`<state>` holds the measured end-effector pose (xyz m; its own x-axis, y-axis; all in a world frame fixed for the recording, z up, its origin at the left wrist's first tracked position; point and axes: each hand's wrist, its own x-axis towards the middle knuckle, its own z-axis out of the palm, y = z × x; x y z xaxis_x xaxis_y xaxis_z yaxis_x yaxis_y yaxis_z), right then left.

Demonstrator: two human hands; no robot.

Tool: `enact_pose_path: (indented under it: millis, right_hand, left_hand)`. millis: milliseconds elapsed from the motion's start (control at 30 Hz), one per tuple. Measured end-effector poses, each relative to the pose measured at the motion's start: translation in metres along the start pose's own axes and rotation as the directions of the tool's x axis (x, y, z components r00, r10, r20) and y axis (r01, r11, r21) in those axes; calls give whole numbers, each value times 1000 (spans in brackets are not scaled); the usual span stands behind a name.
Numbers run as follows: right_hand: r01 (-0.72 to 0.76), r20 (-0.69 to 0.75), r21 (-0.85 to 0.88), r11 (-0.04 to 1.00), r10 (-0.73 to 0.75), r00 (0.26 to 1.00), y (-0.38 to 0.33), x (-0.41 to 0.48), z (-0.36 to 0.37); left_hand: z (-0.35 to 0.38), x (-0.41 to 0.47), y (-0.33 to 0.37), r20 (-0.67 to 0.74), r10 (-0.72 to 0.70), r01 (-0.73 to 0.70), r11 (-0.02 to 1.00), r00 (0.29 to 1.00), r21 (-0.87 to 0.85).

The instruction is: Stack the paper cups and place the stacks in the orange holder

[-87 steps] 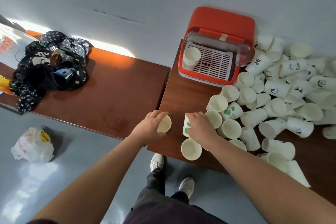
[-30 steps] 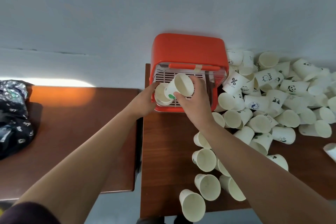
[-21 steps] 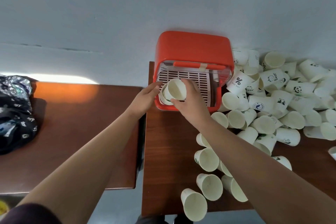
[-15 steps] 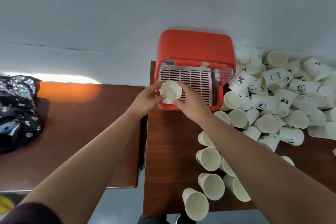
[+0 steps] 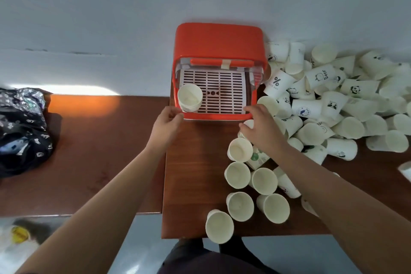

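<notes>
The cup stack [image 5: 190, 98] now stands in the orange holder [image 5: 219, 44] — left hand [image 5: 165, 124] released, empty beside it. Right hand [image 5: 260, 131] covers a loose cup [image 5: 248, 123] for the next stack; grasp unclear.

Orange holder [image 5: 219, 42] is smooth, glossy plastic, with a white plastic grate [image 5: 224, 93] inside. Cups [image 5: 333, 100] right of it: matt paper. Table [image 5: 195, 162] under it looks like polished reddish wood.
</notes>
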<state>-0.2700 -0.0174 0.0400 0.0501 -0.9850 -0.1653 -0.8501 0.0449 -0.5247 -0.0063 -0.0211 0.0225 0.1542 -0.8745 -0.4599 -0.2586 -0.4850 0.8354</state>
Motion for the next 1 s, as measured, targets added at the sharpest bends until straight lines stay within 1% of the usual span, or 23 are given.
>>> enact_pose_path:
  millis: [67, 200, 233, 300, 367, 433, 533, 667, 733, 833, 900, 1000]
  right_hand:
    - [0, 23, -64, 998, 1, 1000, 29, -12, -12]
    - [82, 136, -141, 987, -63, 989, 64, -23, -21]
    - [108, 152, -153, 982, -85, 985, 68, -24, -21]
    - [157, 179, -184, 970, -124, 976, 76, -24, -17]
    - [209, 202, -218, 953, -165, 965, 81, -21, -15]
    - [256, 230, -258, 931, -198, 953, 85, -17, -13]
    - [304, 274, -278, 911, -228, 934, 93, -10, -10]
    - [322, 309, -276, 906, -234, 922, 99, -2, -5]
    - [326, 304, -264, 908, -243, 921, 99, 0, -3]
    - [353, 268, -279, 893, -281, 922, 94, 3, -2]
    - [378, 255, -312, 872, -306, 917, 88, 5, 0]
    - [390, 261, -375, 841, -307, 915, 81, 9, 4]
  left_hand:
    - [21, -18, -4, 114, -4, -6, 996, 993, 92]
    - [78, -31, -12, 314, 39, -134, 948, 948, 288]
    - [93, -34, -10, 354, 51, -179, 923, 934, 341]
    - [120, -37, -9, 425, 77, -295, 828, 902, 476]
    - [139, -39, -9, 464, 48, -335, 757, 885, 560]
    - [149, -40, -11, 455, -13, -302, 731, 890, 612]
    - [158, -41, -16, 430, -40, -297, 666, 902, 685]
    - [160, -42, -20, 357, 28, -281, 674, 934, 683]
    - [157, -44, -21, 327, 97, -303, 677, 940, 671]
    - [146, -50, -15, 250, 186, -305, 726, 950, 616]
    - [134, -54, -7, 192, 199, -274, 775, 961, 570]
    - [109, -59, 0, 148, 217, -262, 829, 965, 494]
